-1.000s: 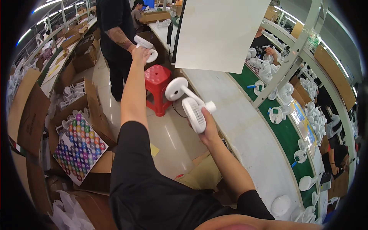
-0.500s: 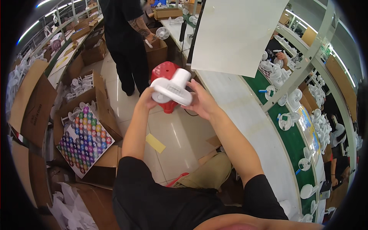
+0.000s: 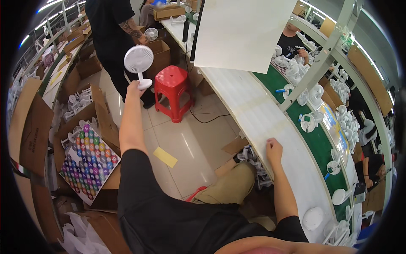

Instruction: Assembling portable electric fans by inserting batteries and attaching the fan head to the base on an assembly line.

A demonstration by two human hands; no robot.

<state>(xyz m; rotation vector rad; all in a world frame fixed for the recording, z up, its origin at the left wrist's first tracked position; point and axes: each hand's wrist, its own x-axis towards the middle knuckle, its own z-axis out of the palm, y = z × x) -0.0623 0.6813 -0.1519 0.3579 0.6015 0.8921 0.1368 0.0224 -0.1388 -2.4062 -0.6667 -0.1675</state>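
White surface at right; white fan is gripped near its base by left hand; right hand is curled, seemingly empty. Handling step judged; steady grip needed.

Upper garment: black shirt, lower centre of the frame, with soft creases and a rounded neckline at the bottom edge. Left sleeve and right sleeve: short, black, plain hems. Forearms and hands: bare. Lower garment: khaki trousers, creased fabric, right of lower centre.
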